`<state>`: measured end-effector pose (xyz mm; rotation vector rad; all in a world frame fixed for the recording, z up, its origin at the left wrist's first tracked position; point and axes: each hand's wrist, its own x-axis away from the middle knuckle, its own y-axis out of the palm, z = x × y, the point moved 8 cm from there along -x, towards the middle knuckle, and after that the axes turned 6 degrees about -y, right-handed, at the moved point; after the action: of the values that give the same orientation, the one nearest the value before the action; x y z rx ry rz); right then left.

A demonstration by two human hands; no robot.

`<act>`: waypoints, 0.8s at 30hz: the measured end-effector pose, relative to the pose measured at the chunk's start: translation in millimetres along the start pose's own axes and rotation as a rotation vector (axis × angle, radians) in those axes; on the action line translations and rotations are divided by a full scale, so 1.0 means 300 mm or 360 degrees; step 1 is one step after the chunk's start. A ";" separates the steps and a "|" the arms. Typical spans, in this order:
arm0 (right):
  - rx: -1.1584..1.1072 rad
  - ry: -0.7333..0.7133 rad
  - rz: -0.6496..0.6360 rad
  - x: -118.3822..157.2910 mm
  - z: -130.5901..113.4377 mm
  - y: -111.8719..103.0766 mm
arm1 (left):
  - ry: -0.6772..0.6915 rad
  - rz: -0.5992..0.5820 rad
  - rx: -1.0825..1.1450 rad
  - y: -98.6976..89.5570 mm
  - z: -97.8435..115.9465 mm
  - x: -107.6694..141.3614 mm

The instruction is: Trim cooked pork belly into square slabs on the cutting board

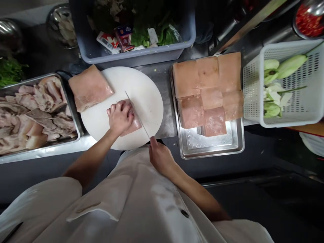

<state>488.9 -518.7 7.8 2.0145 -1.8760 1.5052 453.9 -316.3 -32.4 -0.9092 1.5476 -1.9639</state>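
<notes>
A piece of pork with its skin on lies on the round white cutting board. My left hand bears down on it, fingers curled over its top and partly hiding it. My right hand is closed around the handle of a knife. The thin blade slants away from me along the right edge of that piece, close to my left fingertips. At the board's upper left sits a larger slab of pork, overhanging the rim.
To the right, a metal tray holds several square pork pieces. A white basket with pale green vegetables stands beyond it. On the left is a tray of cut meat. A grey bin with greens and packets borders the board's far side.
</notes>
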 end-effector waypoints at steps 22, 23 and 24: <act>0.0115 -0.0005 0.0698 -0.057 0.180 0.017 | 0.0060 -0.1172 0.0425 0.013 -0.142 -0.196; 0.0125 -0.0008 0.0706 -0.062 0.176 0.018 | 0.0068 -0.1195 0.0416 0.013 -0.130 -0.194; 0.0135 -0.0011 0.0707 -0.066 0.171 0.019 | 0.0065 -0.1181 0.0409 0.012 -0.119 -0.189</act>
<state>519.7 -534.7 -35.5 1.7046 -2.4198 1.6877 464.9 -253.2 -52.6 -1.4747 1.0009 -2.6089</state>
